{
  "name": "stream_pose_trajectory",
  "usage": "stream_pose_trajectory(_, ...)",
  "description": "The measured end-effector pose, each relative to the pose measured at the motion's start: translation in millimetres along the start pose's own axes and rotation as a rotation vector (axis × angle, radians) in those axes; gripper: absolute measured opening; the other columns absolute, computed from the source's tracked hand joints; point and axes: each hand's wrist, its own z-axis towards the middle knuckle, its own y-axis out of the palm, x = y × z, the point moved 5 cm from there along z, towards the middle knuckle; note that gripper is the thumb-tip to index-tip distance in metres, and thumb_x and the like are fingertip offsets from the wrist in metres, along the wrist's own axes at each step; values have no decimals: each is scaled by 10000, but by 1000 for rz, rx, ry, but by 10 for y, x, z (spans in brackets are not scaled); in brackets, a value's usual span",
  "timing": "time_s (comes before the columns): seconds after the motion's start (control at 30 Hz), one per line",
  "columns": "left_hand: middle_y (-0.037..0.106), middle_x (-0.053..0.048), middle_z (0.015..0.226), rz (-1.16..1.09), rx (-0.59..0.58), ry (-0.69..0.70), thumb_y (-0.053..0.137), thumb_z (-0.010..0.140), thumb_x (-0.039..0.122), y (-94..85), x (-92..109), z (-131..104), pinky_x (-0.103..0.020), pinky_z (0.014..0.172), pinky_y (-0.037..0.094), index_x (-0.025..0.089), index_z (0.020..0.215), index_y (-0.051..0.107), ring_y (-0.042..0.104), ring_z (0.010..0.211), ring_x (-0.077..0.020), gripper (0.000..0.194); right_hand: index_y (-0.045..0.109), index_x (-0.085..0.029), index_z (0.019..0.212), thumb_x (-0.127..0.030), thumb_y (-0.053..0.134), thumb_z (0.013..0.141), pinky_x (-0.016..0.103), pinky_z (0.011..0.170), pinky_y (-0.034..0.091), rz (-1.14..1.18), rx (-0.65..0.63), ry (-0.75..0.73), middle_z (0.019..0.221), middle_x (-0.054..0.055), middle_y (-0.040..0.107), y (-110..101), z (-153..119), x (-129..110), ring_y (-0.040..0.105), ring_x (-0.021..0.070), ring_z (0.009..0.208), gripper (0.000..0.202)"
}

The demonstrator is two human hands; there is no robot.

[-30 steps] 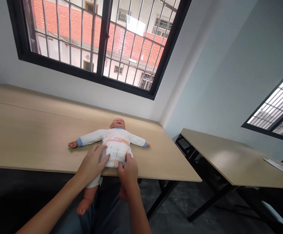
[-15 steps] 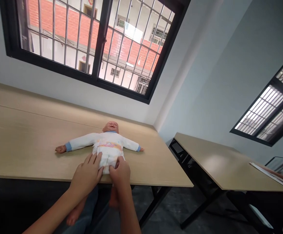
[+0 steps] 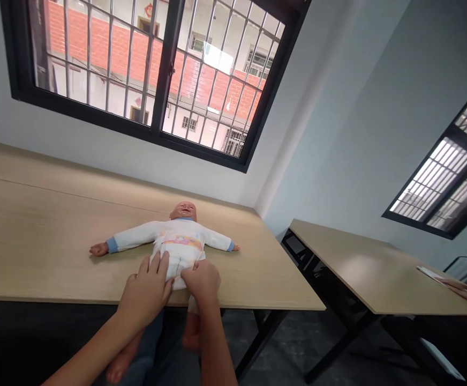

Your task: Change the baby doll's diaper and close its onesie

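A baby doll (image 3: 184,210) lies on its back on the wooden table (image 3: 49,236), arms spread, head toward the wall. It wears a white top with blue cuffs and a white diaper (image 3: 179,260) with a printed waistband. My left hand (image 3: 144,287) rests with fingers stretched over the diaper's left side. On the right side, my right hand (image 3: 203,279) has its fingers curled in and pinches the diaper's edge near the leg. The doll's legs hang over the table's front edge, partly hidden by my forearms.
A barred window (image 3: 157,80) is in the wall behind the table. To the right, past a gap, stands a second table (image 3: 362,262) with flat items (image 3: 454,289) at its far right. My legs in jeans are below the front edge.
My right hand has shifted slightly right and turned, its fingers more curled at the diaper's edge. My left hand stays almost in place on the diaper. The view has moved a little.
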Motion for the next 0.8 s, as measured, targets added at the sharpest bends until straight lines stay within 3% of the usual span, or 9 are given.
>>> stream_pose_trajectory(0.5, 507, -224, 1449, -40, 45, 6, 368, 990, 361, 21, -28, -6, -508, 789, 534, 93, 1513, 404, 495, 1227, -411, 588, 583, -228, 530, -314, 598, 660, 280, 486, 220, 115, 40, -14, 514, -8, 502, -15, -8, 52, 385, 146, 478, 157)
stream_pose_trajectory(0.8, 490, -190, 1477, -1, 1, -18, 341, 997, 389, 58, -47, 2, -500, 756, 521, 114, 1514, 405, 572, 1075, -395, 589, 570, -221, 530, -304, 609, 656, 269, 488, 233, 129, 40, 17, 514, -8, 505, -14, -15, 57, 406, 145, 485, 155)
